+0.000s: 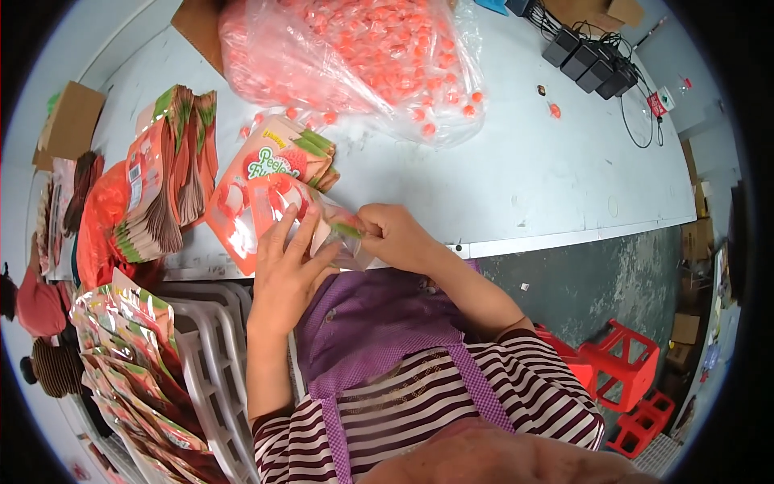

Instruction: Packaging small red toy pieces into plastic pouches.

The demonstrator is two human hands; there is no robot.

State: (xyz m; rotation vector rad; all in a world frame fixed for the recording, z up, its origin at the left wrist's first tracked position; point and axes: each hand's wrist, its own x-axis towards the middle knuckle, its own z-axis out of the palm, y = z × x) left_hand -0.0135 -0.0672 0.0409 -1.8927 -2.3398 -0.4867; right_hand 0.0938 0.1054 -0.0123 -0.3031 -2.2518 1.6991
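Observation:
A shiny pink-and-green pouch (284, 189) lies at the table's front edge, close to my body. My left hand (284, 282) rests on it with fingers stretched out and apart. At the pouch's right end, my right hand (401, 236) is closed, pinching its edge; the fingertips are partly hidden. Beneath and beyond this pouch is a small pile of similar flat pouches (234, 198). Farther back, a big clear plastic bag (355, 60) bulges with small orange-pink wrapped pieces, and several loose ones lie along its near side.
Upright bundles of pouches (173, 169) stand at left beside a red plastic bag (103, 218). Shiny pouches (141, 363) fill a grey crate (211, 355) at lower left. Black power adapters (592, 64) with cables sit back right. Red stools (625, 367) stand on the floor. Other people are at far left.

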